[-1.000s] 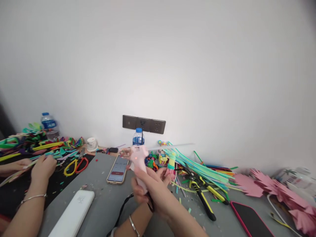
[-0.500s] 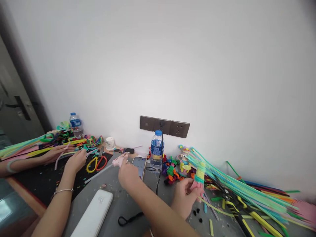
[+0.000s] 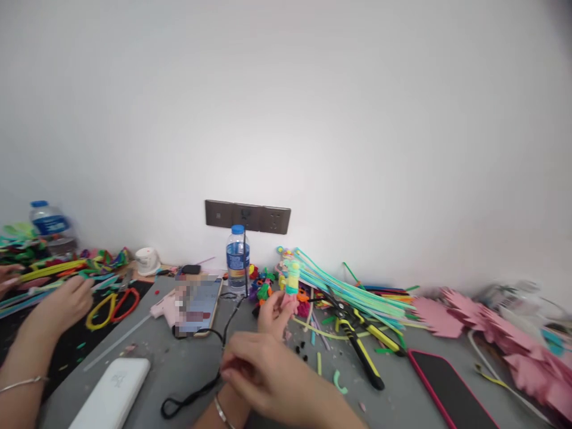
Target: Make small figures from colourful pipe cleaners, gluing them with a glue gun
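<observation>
My left hand (image 3: pixel 272 316), a bracelet at its wrist, pinches the pink lower end of a yellow, teal and pink pipe-cleaner piece (image 3: pixel 293 279), which stands upright. Nearer the camera, my right hand (image 3: pixel 263 369) crosses in front of the left forearm; its fingers are curled together, and what they hold, if anything, is hidden. A pink glue gun (image 3: pixel 166 308) lies left of a phone (image 3: pixel 203 304), partly under a pixelated patch. Black bits (image 3: pixel 300 350) and short pipe-cleaner cuttings (image 3: pixel 319 363) are scattered right of my hands.
Yellow-black pliers (image 3: pixel 357 348) lie beside a pipe-cleaner bundle (image 3: pixel 344 286). A water bottle (image 3: pixel 238 259) stands by the wall. A red-edged phone (image 3: pixel 447 387) is at right, a white power bank (image 3: pixel 111 393) at left. Another person's hand (image 3: pixel 67 304) is near scissors (image 3: pixel 111 307).
My right hand has left the glue gun and come back toward my left hand, its fingers now curled. The view has turned right, bringing in the red-edged phone. My left hand still holds the pipe-cleaner piece.
</observation>
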### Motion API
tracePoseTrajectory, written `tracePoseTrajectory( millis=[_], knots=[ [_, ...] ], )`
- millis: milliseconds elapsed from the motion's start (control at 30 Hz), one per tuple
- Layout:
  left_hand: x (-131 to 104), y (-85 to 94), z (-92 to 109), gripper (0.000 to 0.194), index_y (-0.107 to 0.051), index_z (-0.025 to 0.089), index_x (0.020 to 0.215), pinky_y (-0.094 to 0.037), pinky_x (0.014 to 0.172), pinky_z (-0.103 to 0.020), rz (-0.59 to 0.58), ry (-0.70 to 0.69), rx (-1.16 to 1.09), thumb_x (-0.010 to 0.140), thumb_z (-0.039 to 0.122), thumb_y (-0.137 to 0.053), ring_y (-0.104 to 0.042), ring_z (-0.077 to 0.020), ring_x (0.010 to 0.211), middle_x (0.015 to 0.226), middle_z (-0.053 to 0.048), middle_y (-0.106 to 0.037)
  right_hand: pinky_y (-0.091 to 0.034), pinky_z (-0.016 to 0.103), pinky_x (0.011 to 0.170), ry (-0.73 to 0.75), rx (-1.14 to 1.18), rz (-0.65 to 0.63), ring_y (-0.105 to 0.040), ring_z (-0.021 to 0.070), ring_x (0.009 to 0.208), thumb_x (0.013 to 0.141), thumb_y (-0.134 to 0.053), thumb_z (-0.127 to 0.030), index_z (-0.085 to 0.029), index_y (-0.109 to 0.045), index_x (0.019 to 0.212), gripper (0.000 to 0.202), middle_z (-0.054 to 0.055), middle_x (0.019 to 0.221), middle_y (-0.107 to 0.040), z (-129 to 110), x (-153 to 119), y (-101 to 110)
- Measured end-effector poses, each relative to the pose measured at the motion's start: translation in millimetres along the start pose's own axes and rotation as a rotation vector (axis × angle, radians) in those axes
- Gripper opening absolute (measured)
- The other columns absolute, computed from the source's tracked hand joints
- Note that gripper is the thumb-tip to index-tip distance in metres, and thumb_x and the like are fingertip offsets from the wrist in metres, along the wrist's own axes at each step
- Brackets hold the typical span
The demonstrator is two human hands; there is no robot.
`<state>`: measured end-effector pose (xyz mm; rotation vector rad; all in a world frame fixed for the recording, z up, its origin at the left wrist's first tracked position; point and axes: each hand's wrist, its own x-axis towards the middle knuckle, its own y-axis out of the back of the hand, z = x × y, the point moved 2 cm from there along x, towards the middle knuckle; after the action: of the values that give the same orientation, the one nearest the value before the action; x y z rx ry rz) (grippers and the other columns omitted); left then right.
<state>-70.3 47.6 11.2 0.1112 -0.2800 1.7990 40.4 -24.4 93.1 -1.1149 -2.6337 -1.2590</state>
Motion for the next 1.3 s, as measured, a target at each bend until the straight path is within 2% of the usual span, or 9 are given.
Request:
tracePoseTrajectory(
  millis=[33,100,167,267,400,733,933,1133,1300],
  knots=[
    [-4.9,-29.0,-6.8,0.026,-0.07,0.022,0.085,-0.051,0.052,-0.031,-0.086,0.029,-0.015,0.076,0.047,-0.069,-0.066,-0.0242,0.069,0.076,-0.006,-0.07,-0.042,0.021,0.061,-0.065,0.034,-0.038,-0.054,0.0136,0.066,0.085,-0.054,-0.014,-0.02,-0.066,0.087,0.013,0.0,0.076,-0.062,8.5,-16.8,12.7],
    [-11.7,-67.7,-14.7,0.035,-0.068,0.019,0.088,-0.046,0.048,-0.027,-0.217,0.078,-0.066,0.073,0.05,-0.069,-0.062,-0.0192,0.061,0.075,-0.006,-0.07,-0.036,0.02,0.052,-0.232,0.086,-0.071,-0.05,0.0122,0.056,0.086,-0.054,-0.018,-0.02,-0.066,0.08,0.013,-0.003,0.065,-0.057,32.8,-45.8,35.4],
    [-13.7,-79.7,-16.5,0.039,-0.065,0.016,0.093,-0.045,0.051,-0.024,-0.214,0.076,-0.076,0.074,0.051,-0.067,-0.061,-0.0169,0.064,0.078,-0.006,-0.07,-0.033,0.02,0.049,-0.373,0.063,-0.037,-0.047,0.0116,0.052,0.083,-0.055,-0.017,-0.019,-0.065,0.074,0.014,-0.004,0.058,-0.054,62.7,-66.1,51.9],
    [-14.0,-75.0,-14.0,0.037,-0.064,0.016,0.096,-0.045,0.055,-0.022,-0.245,0.066,-0.051,0.079,0.049,-0.063,-0.061,-0.0165,0.068,0.08,-0.005,-0.069,-0.033,0.02,0.052,-0.419,-0.045,0.169,-0.048,0.0123,0.056,0.078,-0.052,-0.008,-0.019,-0.065,0.075,0.017,-0.003,0.061,-0.055,103.2,-79.2,63.1],
    [-17.0,-72.0,-6.9,0.036,-0.063,0.016,0.094,-0.043,0.054,-0.021,-0.271,0.059,-0.034,0.08,0.049,-0.062,-0.059,-0.0158,0.068,0.076,-0.003,-0.064,-0.039,0.022,0.058,-0.365,-0.078,0.144,-0.053,0.0137,0.064,0.073,-0.055,-0.004,-0.019,-0.068,0.076,0.019,0.0,0.077,-0.058,129.9,-78.6,53.4],
    [-25.0,-78.6,-6.4,0.033,-0.061,0.017,0.093,-0.042,0.054,-0.023,-0.287,0.065,-0.062,0.078,0.047,-0.063,-0.058,-0.0152,0.065,0.074,-0.001,-0.061,-0.038,0.024,0.059,-0.354,-0.101,0.122,-0.051,0.0146,0.062,0.073,-0.051,-0.005,-0.018,-0.062,0.068,0.017,0.001,0.075,-0.057,139.6,-85.5,44.1],
    [-27.6,-78.0,-0.8,0.032,-0.061,0.017,0.089,-0.044,0.059,-0.024,-0.304,0.045,-0.088,0.077,0.047,-0.064,-0.059,-0.0157,0.065,0.076,-0.002,-0.063,-0.035,0.026,0.057,-0.393,-0.022,0.285,-0.049,0.0158,0.058,0.081,-0.051,-0.02,-0.019,-0.058,0.074,0.01,-0.002,0.063,-0.053,137.7,-89.3,49.8],
    [-29.5,-78.2,-3.0,0.036,-0.061,0.018,0.098,-0.042,0.056,-0.023,-0.32,0.093,-0.053,0.078,0.048,-0.063,-0.059,-0.017,0.068,0.081,-0.004,-0.064,-0.043,0.031,0.061,-0.446,0.099,0.436,-0.057,0.0199,0.063,0.075,-0.057,-0.034,-0.017,-0.063,0.077,0.018,0.005,0.07,-0.063,151.6,-95.6,56.3],
    [-31.6,-80.6,-3.9,0.038,-0.061,0.016,0.098,-0.046,0.067,-0.028,-0.33,0.045,-0.071,0.079,0.049,-0.063,-0.058,-0.0172,0.07,0.077,-0.002,-0.061,-0.046,0.031,0.059,-0.489,0.135,0.515,-0.059,0.0203,0.06,0.071,-0.062,-0.043,-0.019,-0.064,0.078,0.025,0.005,0.07,-0.066,163.6,-98.2,56.4]
  ],
)
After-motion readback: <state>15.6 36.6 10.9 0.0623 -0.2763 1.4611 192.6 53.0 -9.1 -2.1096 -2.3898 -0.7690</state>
